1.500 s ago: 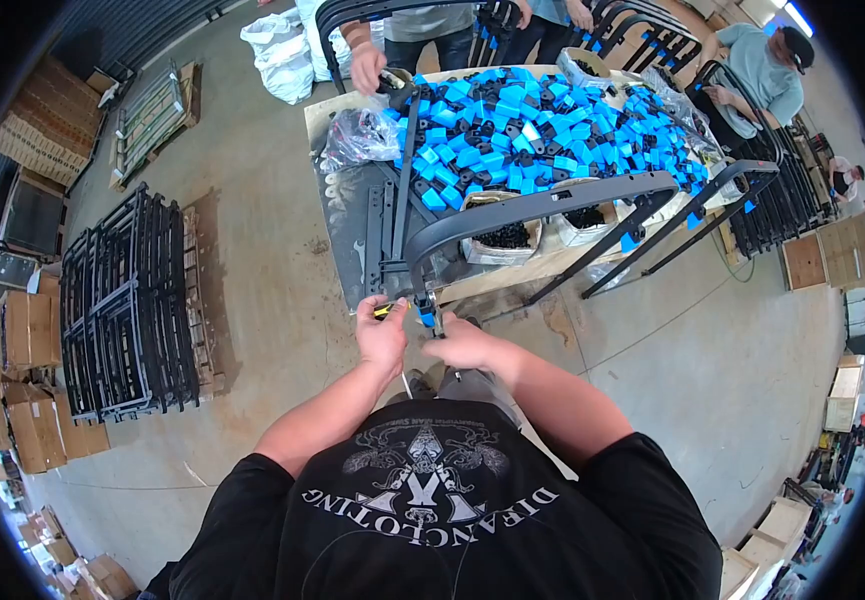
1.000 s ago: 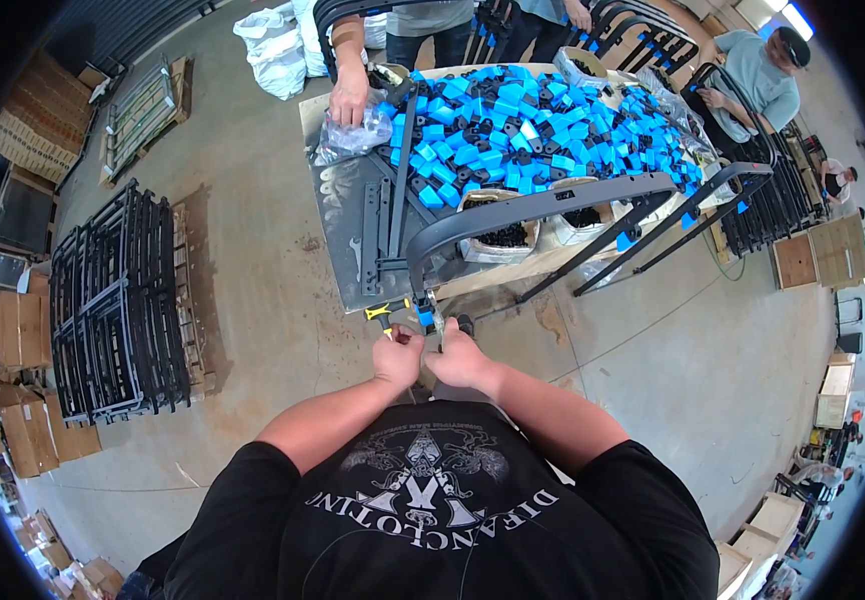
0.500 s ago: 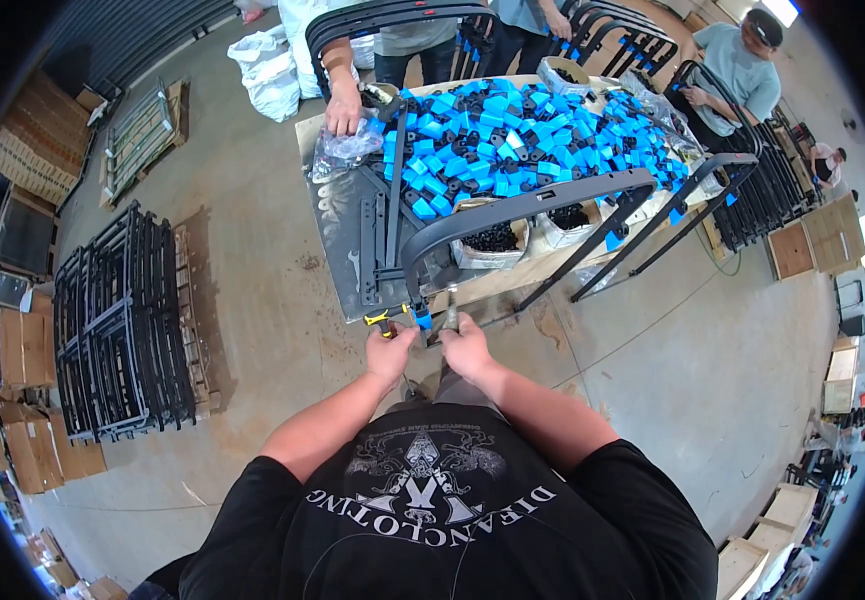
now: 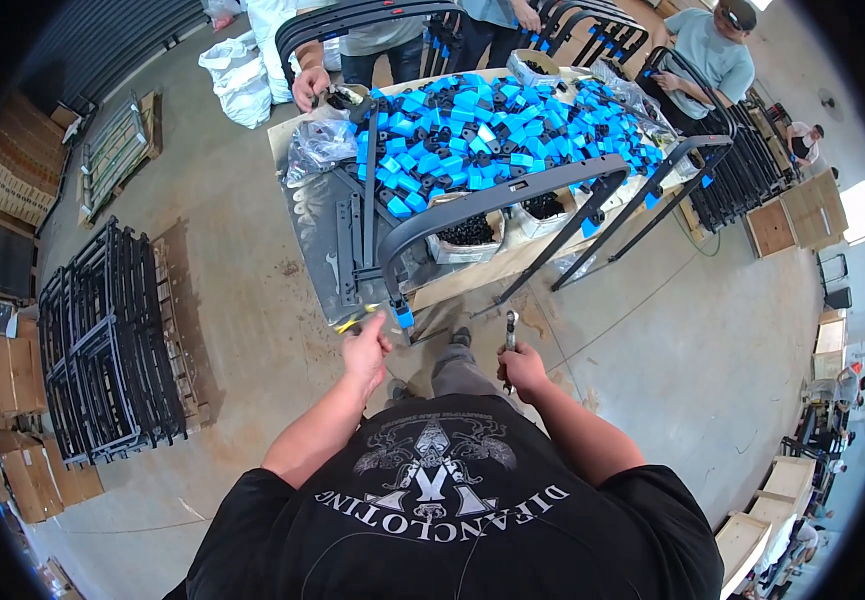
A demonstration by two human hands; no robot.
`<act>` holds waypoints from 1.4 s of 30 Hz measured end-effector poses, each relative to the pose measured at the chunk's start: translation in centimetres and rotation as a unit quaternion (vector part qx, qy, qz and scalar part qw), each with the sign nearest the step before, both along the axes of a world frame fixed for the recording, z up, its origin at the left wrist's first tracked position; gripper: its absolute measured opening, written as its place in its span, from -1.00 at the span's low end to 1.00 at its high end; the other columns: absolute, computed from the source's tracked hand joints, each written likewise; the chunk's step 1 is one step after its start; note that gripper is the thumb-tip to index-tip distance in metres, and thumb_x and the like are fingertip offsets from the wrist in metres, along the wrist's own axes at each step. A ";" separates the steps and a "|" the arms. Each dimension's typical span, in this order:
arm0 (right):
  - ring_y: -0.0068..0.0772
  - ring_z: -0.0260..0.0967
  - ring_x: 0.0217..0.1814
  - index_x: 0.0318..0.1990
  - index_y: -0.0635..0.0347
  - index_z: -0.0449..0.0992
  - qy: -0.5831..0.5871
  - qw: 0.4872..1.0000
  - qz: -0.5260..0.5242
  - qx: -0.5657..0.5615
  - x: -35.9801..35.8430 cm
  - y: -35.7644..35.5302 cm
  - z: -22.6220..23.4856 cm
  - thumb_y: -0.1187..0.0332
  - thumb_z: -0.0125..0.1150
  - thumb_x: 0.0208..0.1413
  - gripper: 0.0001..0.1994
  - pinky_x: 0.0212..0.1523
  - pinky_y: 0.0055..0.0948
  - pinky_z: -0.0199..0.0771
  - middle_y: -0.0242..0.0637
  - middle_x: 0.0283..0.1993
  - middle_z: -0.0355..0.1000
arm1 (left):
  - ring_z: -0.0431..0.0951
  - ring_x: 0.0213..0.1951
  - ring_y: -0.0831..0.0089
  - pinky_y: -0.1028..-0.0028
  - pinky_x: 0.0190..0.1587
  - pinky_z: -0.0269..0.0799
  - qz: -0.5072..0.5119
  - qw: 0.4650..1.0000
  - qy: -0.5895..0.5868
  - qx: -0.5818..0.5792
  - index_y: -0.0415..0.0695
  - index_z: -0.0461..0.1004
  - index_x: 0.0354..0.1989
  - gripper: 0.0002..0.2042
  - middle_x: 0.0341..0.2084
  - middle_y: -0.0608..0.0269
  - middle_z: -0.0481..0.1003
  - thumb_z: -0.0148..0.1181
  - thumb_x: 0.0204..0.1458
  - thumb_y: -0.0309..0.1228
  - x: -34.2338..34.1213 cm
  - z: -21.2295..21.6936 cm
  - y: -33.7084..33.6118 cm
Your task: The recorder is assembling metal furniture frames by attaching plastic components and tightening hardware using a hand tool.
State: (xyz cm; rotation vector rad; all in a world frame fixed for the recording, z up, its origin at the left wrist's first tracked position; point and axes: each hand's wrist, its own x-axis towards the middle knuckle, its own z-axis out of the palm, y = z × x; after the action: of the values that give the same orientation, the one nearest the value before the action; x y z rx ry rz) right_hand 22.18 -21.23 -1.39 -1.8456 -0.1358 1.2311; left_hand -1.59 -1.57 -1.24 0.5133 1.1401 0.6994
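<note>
Right fingers (image 4: 515,357) around ratchet wrench (image 4: 510,335); blurred yellow tool (image 4: 352,322) at left fingers (image 4: 379,323).

Forearms (image 4: 317,428) apart, right fingers (image 4: 513,366) curled.

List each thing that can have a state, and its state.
Yellow tool: held in left hand, blurred
Metal tool: gripped in right hand
Blue and black parts: piled
Front-left carton: open, black pieces inside
Wrench: lying flat
Black frames at left: stacked
Plastic bag: crumpled
</note>
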 end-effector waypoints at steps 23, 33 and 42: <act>-0.60 0.32 -0.46 0.06 0.12 0.53 0.181 0.952 0.117 0.215 21.9 4.5 9.1 0.02 -0.04 0.42 -0.61 -0.52 -0.55 0.26 -0.42 -0.34 0.49 | 0.64 -0.43 0.32 0.34 -0.34 0.55 -0.350 0.742 0.213 0.531 -0.24 0.47 0.01 -0.71 -0.38 0.05 0.60 0.22 0.19 -0.34 31.2 12.5 -9.6; -0.38 0.48 -0.36 0.26 0.16 0.45 0.142 0.943 0.126 0.274 32.3 2.1 6.9 0.22 -0.03 0.34 -0.58 -0.35 -0.33 0.55 -0.21 -0.19 0.56 | 0.54 -0.18 0.52 0.48 -0.09 0.47 -0.314 0.908 0.085 0.265 -0.25 0.39 0.13 -0.72 -0.18 0.23 0.56 0.00 0.37 -0.34 42.5 4.7 -9.0; -0.27 0.48 -0.36 0.00 0.27 0.49 -0.213 0.955 0.102 0.178 41.6 2.3 4.5 0.34 0.14 0.21 -0.73 -0.25 -0.27 0.48 -0.17 -0.35 0.50 | 0.59 -0.51 0.44 0.45 -0.53 0.52 -0.289 0.918 0.187 0.196 -0.33 0.00 0.43 -0.47 -0.10 0.03 0.58 -0.04 0.36 -0.42 45.8 6.3 -8.0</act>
State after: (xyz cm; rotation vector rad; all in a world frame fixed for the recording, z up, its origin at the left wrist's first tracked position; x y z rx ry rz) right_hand 63.78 -18.97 3.11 -1.7756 -0.7533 0.8514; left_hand 44.21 -9.54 5.02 1.3100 1.1163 0.3074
